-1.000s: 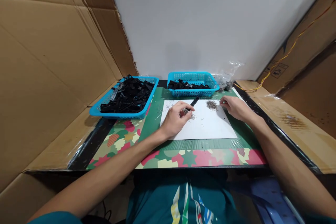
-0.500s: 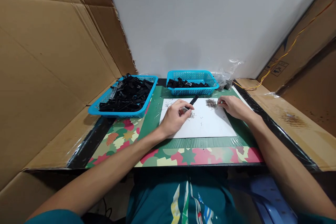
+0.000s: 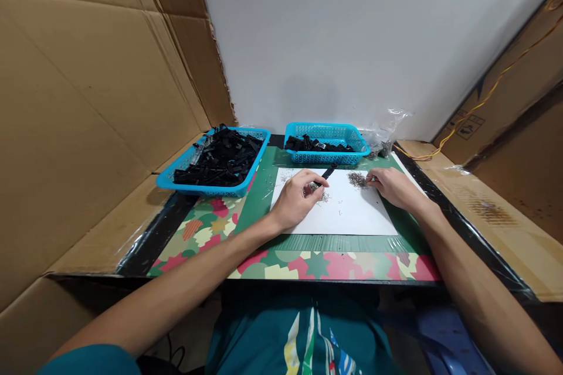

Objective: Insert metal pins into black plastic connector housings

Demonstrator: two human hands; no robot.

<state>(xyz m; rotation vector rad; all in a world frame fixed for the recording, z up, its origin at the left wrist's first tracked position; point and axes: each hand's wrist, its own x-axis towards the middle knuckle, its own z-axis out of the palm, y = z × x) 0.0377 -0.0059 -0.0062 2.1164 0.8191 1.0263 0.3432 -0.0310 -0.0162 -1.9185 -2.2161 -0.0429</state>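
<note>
A dark teal fabric shirt [image 3: 264,328] with a bright, streaky print is seen nearest. Beyond it, the table [image 3: 152,240] is edged with black, shiny strips, and its front is covered by a smooth patterned border [image 3: 303,266] of pink, green and cream cut-out shapes. Behind that, a green surface [image 3: 250,214], wrinkled along its near part, is overlaid by a flat white sheet [image 3: 352,222].

Over the sheet, a slim, straight black piece [image 3: 329,171] is gripped between the thumb and fingers of the left hand [image 3: 299,196], its free end slanted away to the right. Just beside that hand, fine metal bits [image 3: 324,197] are scattered. The fingertips of the right hand [image 3: 391,184] are drawn narrowly together at the edge of a dense heap of tiny metal pieces [image 3: 357,180]; whether one is pinched cannot be told.

At the left, a blue perforated plastic basket [image 3: 202,190] is piled high with elongated black parts [image 3: 224,158]. Behind the sheet, a second blue basket [image 3: 325,157] is more thinly filled with black pieces [image 3: 303,143], and a crinkled clear bag [image 3: 398,120] is placed beside it. Everything is flanked by creased brown cardboard [image 3: 79,70] and backed by a smooth pale wall [image 3: 329,29].
</note>
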